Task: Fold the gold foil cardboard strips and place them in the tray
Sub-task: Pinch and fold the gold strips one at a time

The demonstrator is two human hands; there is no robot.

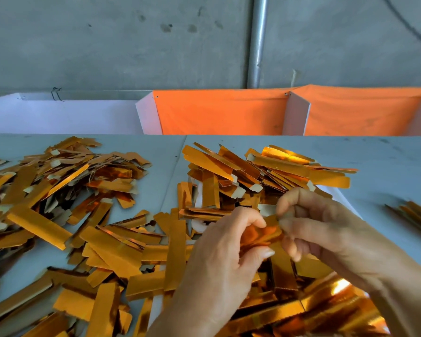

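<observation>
Head view looks down on a grey table (387,161) strewn with gold foil cardboard strips. At about five o'clock in the picture, both hands meet over one strip (261,235). The left hand (226,254) has its thumb and forefinger curled round the strip's left end; the right hand (319,227) pinches the right end between thumb and bent fingers. The strip is raised off the table and already bows between them.

A loose heap of flat strips (58,203) spreads from nine to seven o'clock. At about one o'clock from the hands sits the tray (336,194), of which only a white edge shows under a pile of folded strips (265,171). A few more strips (416,215) lie at three o'clock.

The step in hand looks like the fold itself. To do it well, each thumb should sit close beside the crease line, so the card bends there and not across the foil face. Pressing evenly from both ends should keep the edges in line. Once creased, the piece wants only a short carry forward to the tray, laid along the others so the pile does not spill.
</observation>
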